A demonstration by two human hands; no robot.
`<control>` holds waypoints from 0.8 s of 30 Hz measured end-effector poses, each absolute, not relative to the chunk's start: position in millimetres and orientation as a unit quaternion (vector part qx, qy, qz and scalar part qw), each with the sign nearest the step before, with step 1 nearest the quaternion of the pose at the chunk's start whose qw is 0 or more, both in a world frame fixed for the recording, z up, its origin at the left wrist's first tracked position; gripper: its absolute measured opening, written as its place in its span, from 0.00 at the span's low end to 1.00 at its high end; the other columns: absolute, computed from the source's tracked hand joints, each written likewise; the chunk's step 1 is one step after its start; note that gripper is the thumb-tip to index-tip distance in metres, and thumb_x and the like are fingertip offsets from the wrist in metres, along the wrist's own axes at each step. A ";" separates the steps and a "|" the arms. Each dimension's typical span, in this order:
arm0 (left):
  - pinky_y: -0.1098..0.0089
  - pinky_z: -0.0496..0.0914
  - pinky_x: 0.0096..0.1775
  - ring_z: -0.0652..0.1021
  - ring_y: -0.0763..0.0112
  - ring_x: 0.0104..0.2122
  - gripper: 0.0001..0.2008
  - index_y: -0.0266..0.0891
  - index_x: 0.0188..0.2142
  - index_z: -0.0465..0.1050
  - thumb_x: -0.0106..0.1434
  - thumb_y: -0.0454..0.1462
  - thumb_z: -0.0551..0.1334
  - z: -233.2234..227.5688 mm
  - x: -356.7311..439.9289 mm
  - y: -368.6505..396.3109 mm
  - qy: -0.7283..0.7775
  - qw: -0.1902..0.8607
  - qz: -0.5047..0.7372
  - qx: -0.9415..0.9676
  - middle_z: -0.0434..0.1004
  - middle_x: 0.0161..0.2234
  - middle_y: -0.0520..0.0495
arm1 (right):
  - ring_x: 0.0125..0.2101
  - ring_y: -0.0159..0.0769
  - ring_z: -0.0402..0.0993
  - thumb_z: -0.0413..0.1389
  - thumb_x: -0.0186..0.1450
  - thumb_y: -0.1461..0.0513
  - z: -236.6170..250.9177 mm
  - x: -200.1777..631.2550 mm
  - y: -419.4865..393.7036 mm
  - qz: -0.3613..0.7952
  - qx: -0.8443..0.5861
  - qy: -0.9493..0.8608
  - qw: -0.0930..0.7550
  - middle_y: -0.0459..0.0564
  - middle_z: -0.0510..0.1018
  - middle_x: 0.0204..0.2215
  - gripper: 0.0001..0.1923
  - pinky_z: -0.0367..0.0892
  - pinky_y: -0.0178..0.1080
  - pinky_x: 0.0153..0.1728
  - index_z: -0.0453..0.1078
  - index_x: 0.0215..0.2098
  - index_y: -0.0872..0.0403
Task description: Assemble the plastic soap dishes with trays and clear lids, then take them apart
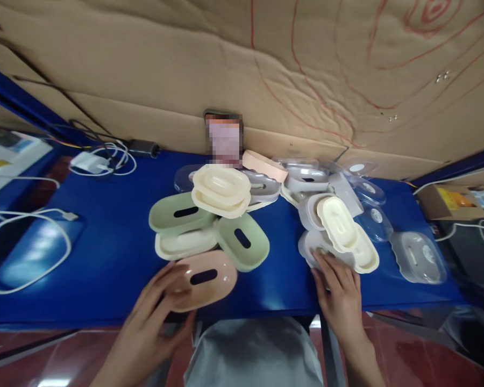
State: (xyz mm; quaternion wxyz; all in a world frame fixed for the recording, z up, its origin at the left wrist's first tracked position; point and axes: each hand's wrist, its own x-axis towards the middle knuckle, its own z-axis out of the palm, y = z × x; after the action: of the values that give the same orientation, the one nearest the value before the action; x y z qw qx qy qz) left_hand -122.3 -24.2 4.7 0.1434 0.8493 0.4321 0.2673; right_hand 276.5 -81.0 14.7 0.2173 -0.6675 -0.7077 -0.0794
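- Head view: the left hand (153,317) is seen closed loosely around the near edge of a pink oval plastic lid with a dark slot (204,279); the fingers are curled over its left rim, so the lid is grasped, lying at the front edge of the blue table top (105,242).
- The right hand (339,293) is laid flat with fingers released and spread, the tips resting on a grey oval plastic tray (312,247); nothing is clenched.
- Just beyond the right fingertips, a cream oval plastic lid (341,223) is stacked tilted on the grey tray and on a second cream piece.
- Judged risk: the pink lid overhangs the table edge and could be tipped off if the grip is loosened; the tilted cream stack could be slid off by a push on the tray beneath.
- Beyond the left fingers, a green oval slotted lid (244,242), a second green lid (181,212) and a cream oval box (221,188) are heaped, touching one another and crowding the pink lid.
- Right of the right fingers, clear plastic covers (419,258) are spread out.
- Far behind, a phone (223,137) is propped against cardboard (266,64); white cables (100,158) lie well to the left.
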 end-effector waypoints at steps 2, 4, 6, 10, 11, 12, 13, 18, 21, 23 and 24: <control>0.46 0.73 0.64 0.71 0.46 0.69 0.07 0.42 0.47 0.73 0.71 0.32 0.66 4.0 -132.9 -27.2 0.441 0.136 0.268 0.846 0.73 0.63 0.37 | 0.51 0.45 0.81 0.57 0.77 0.66 17.1 272.1 -82.0 -0.068 -0.654 -0.713 0.244 0.54 0.83 0.54 0.23 0.69 0.48 0.53 0.70 0.68 0.48; 0.45 0.72 0.66 0.71 0.45 0.69 0.08 0.43 0.49 0.73 0.71 0.34 0.66 2.3 -143.9 -31.0 0.457 0.127 0.265 0.839 0.73 0.64 0.38 | 0.50 0.44 0.81 0.59 0.76 0.67 21.2 265.0 -79.6 -0.053 -0.640 -0.715 0.276 0.53 0.84 0.53 0.22 0.69 0.47 0.52 0.71 0.67 0.49; 0.42 0.70 0.67 0.70 0.43 0.70 0.10 0.43 0.51 0.73 0.71 0.36 0.66 -0.4 -155.5 -34.6 0.484 0.119 0.264 0.826 0.72 0.64 0.38 | 0.51 0.43 0.81 0.59 0.76 0.67 24.8 256.3 -74.9 -0.034 -0.627 -0.718 0.299 0.53 0.84 0.53 0.22 0.70 0.47 0.52 0.72 0.66 0.48; 0.34 0.61 0.72 0.61 0.39 0.75 0.17 0.45 0.60 0.69 0.73 0.37 0.62 -4.1 -169.7 -36.8 0.546 0.089 0.263 0.791 0.68 0.70 0.37 | 0.52 0.44 0.81 0.59 0.75 0.68 24.5 236.0 -63.1 0.003 -0.590 -0.736 0.334 0.52 0.84 0.53 0.24 0.71 0.47 0.53 0.71 0.67 0.47; 0.32 0.57 0.72 0.58 0.38 0.76 0.19 0.45 0.62 0.68 0.73 0.36 0.62 -3.9 -168.7 -36.2 0.556 0.075 0.267 0.784 0.66 0.71 0.36 | 0.51 0.44 0.81 0.59 0.75 0.68 22.8 230.9 -59.7 0.008 -0.580 -0.742 0.335 0.52 0.84 0.53 0.24 0.71 0.48 0.53 0.71 0.67 0.47; 0.30 0.54 0.73 0.56 0.38 0.77 0.21 0.44 0.63 0.67 0.73 0.35 0.62 -3.3 -165.3 -35.3 0.559 0.062 0.277 0.779 0.64 0.73 0.36 | 0.51 0.44 0.81 0.58 0.76 0.68 20.8 226.2 -56.0 0.010 -0.573 -0.750 0.331 0.51 0.84 0.54 0.24 0.71 0.48 0.53 0.71 0.67 0.47; 0.29 0.53 0.73 0.56 0.38 0.77 0.22 0.44 0.63 0.67 0.72 0.33 0.63 -2.5 -159.4 -34.1 0.553 0.048 0.291 0.779 0.63 0.73 0.35 | 0.51 0.44 0.81 0.57 0.76 0.69 18.9 222.1 -51.8 0.013 -0.567 -0.757 0.324 0.51 0.84 0.54 0.24 0.71 0.48 0.53 0.71 0.68 0.47; 0.33 0.52 0.74 0.63 0.44 0.74 0.24 0.45 0.60 0.73 0.67 0.27 0.66 0.0 -107.6 -25.7 0.449 0.013 0.291 0.845 0.72 0.68 0.37 | 0.60 0.43 0.78 0.50 0.76 0.72 19.7 219.2 -31.7 0.039 -0.531 -0.797 0.284 0.49 0.82 0.59 0.29 0.67 0.53 0.64 0.68 0.71 0.45; 0.36 0.50 0.74 0.71 0.47 0.70 0.22 0.44 0.59 0.76 0.68 0.26 0.66 1.0 -81.2 -19.5 0.401 0.015 0.262 0.878 0.78 0.64 0.39 | 0.64 0.44 0.74 0.50 0.75 0.73 29.1 232.2 -37.6 0.040 -0.507 -0.807 0.300 0.49 0.81 0.61 0.32 0.65 0.55 0.68 0.65 0.73 0.45; 0.39 0.50 0.74 0.77 0.51 0.65 0.20 0.44 0.58 0.77 0.70 0.26 0.65 2.8 -70.9 -16.2 0.373 0.025 0.262 0.890 0.82 0.60 0.42 | 0.60 0.44 0.77 0.54 0.75 0.71 33.6 244.3 -53.9 0.037 -0.512 -0.798 0.314 0.50 0.83 0.57 0.29 0.69 0.52 0.63 0.68 0.70 0.46; 0.41 0.51 0.74 0.80 0.54 0.61 0.19 0.43 0.57 0.78 0.71 0.26 0.64 3.9 -67.2 -15.4 0.358 0.031 0.265 0.895 0.84 0.57 0.43 | 0.57 0.44 0.78 0.55 0.75 0.70 33.9 250.6 -64.6 0.035 -0.527 -0.790 0.312 0.50 0.84 0.54 0.26 0.70 0.51 0.59 0.70 0.68 0.46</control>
State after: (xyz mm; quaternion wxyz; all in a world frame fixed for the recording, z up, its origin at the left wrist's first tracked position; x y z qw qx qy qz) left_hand -67.2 -15.4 3.9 0.0313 0.8949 0.3580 0.2648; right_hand 250.6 -64.6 33.9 0.3123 -0.5269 -0.7897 0.0350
